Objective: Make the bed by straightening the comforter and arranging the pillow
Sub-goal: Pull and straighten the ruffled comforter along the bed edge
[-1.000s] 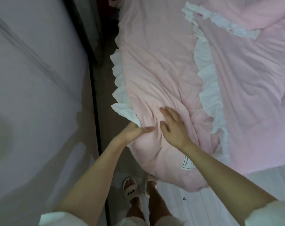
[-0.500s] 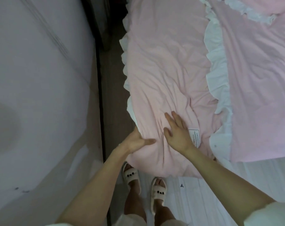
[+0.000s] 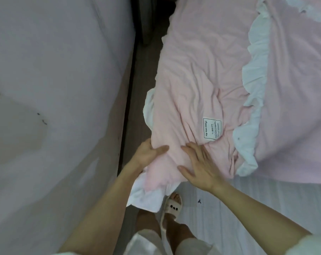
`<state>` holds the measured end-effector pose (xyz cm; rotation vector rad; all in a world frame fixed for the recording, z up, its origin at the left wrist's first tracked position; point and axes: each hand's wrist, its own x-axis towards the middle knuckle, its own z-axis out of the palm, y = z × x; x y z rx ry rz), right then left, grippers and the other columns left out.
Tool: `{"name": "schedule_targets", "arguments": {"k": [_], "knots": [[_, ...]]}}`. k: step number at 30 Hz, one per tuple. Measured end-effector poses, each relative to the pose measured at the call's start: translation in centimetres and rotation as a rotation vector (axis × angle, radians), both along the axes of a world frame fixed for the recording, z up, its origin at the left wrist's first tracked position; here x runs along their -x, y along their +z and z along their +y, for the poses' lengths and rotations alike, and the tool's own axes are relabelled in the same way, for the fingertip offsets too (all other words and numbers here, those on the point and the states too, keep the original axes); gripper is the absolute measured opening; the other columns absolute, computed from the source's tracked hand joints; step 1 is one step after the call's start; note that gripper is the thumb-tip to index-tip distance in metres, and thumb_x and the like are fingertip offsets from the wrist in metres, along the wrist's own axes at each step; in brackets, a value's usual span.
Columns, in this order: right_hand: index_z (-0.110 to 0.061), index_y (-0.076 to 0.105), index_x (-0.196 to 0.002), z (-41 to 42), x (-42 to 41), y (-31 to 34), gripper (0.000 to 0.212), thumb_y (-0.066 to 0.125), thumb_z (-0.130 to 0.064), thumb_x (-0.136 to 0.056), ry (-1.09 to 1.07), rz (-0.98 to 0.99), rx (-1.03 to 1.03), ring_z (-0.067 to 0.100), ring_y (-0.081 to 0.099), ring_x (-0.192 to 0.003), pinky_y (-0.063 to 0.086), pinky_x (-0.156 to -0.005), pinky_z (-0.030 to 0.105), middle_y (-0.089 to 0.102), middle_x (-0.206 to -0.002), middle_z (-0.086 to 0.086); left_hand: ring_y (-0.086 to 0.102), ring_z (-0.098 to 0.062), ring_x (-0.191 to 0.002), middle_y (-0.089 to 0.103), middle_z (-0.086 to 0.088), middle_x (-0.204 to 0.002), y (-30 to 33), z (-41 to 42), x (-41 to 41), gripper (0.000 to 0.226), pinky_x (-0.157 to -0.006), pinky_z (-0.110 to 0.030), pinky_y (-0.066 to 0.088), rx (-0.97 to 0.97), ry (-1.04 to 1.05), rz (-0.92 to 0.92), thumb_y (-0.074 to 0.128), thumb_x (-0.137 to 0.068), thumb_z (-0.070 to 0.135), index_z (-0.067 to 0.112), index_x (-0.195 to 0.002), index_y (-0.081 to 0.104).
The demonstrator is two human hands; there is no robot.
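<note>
A pink comforter (image 3: 196,74) with a white ruffled edge (image 3: 251,74) lies wrinkled along the left side of the bed. A white label (image 3: 212,130) is sewn near its lower corner. My left hand (image 3: 148,153) grips that corner from the left, thumb on top and fingers underneath. My right hand (image 3: 198,164) lies flat on the same corner, fingers spread, pressing the fabric. White ruffle (image 3: 146,196) hangs down below my left hand. A second pink layer (image 3: 293,89) covers the right part of the bed. No pillow is clearly in view.
A pale wall (image 3: 55,107) runs close along the left, leaving a narrow strip of dark floor (image 3: 137,89) beside the bed. The white striped sheet (image 3: 266,199) shows at the bed's near end. My foot in a white slipper (image 3: 171,207) stands below the corner.
The comforter corner has been drawn toward me and downward; the label has come fully into view above my right hand, which has spread flatter. The view has shifted closer.
</note>
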<state>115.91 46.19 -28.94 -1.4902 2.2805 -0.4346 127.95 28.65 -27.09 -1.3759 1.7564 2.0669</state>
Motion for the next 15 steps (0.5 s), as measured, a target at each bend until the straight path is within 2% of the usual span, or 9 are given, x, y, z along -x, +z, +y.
{"name": "schedule_targets", "arguments": {"k": [2,4,6,8,10,12,15], "knots": [[-0.021,0.023,-0.137,0.7,-0.4,0.3,0.069,0.042,-0.059,-0.082,0.078,0.003,-0.002,0.024,0.029,-0.13,0.026,-0.112,0.05,0.025,-0.139,0.003,0.068,-0.026,-0.097,0.069,-0.013,-0.112,0.1,0.4,-1.2,0.041,-0.088,-0.039,0.054,-0.12,0.167,-0.062,0.071,-0.079,0.029,0.004,-0.111,0.063],[-0.029,0.009,-0.144,1.9,-0.8,0.3,0.084,0.042,-0.067,-0.077,0.179,0.07,-0.054,0.022,0.014,-0.138,0.015,-0.114,0.051,0.013,-0.148,0.001,0.068,-0.025,-0.098,0.071,-0.011,-0.109,0.4,0.6,-2.4,0.041,-0.091,-0.039,0.052,-0.218,0.22,-0.052,0.068,-0.08,0.033,0.007,-0.111,0.065],[-0.036,-0.009,-0.146,3.1,-1.0,-0.1,0.099,0.045,-0.073,-0.071,0.242,0.19,-0.157,0.025,0.005,-0.141,0.014,-0.112,0.057,0.004,-0.153,0.001,0.066,-0.025,-0.103,0.071,-0.008,-0.111,0.8,1.0,-2.9,0.046,-0.096,-0.042,0.049,-0.284,0.195,-0.013,0.069,-0.077,0.038,0.011,-0.114,0.063],[-0.032,-0.005,-0.147,3.6,-1.1,-0.3,0.116,0.061,-0.072,-0.06,0.218,0.347,-0.257,0.032,0.017,-0.138,0.026,-0.103,0.066,0.015,-0.153,0.007,0.065,-0.026,-0.105,0.069,-0.009,-0.114,1.3,2.0,-3.1,0.045,-0.097,-0.044,0.049,-0.268,0.161,-0.011,0.067,-0.082,0.036,0.01,-0.118,0.059],[-0.027,0.016,-0.147,3.3,-1.1,-0.2,0.119,0.077,-0.061,-0.05,0.082,0.411,-0.256,0.036,0.039,-0.127,0.033,-0.094,0.068,0.036,-0.143,0.014,0.064,-0.026,-0.103,0.066,-0.01,-0.116,1.7,2.6,-3.0,0.04,-0.093,-0.044,0.051,-0.164,0.193,-0.01,0.062,-0.087,0.032,0.008,-0.119,0.053],[-0.021,0.028,-0.141,2.9,-1.1,0.2,0.105,0.082,-0.046,-0.054,-0.082,0.42,-0.138,0.036,0.058,-0.106,0.043,-0.089,0.062,0.056,-0.118,0.019,0.065,-0.022,-0.096,0.064,-0.008,-0.112,2.0,2.8,-3.0,0.036,-0.083,-0.039,0.054,-0.074,0.257,0.02,0.059,-0.09,0.03,0.007,-0.116,0.051],[-0.016,0.04,-0.133,1.8,-1.0,2.3,0.075,0.075,-0.032,-0.069,-0.141,0.315,0.012,0.035,0.064,-0.076,0.051,-0.07,0.041,0.065,-0.086,0.018,0.059,-0.023,-0.096,0.059,-0.01,-0.115,2.7,2.2,-3.6,0.037,-0.08,-0.034,0.048,0.094,0.273,-0.049,0.056,-0.091,0.029,0.004,-0.116,0.046]]}}
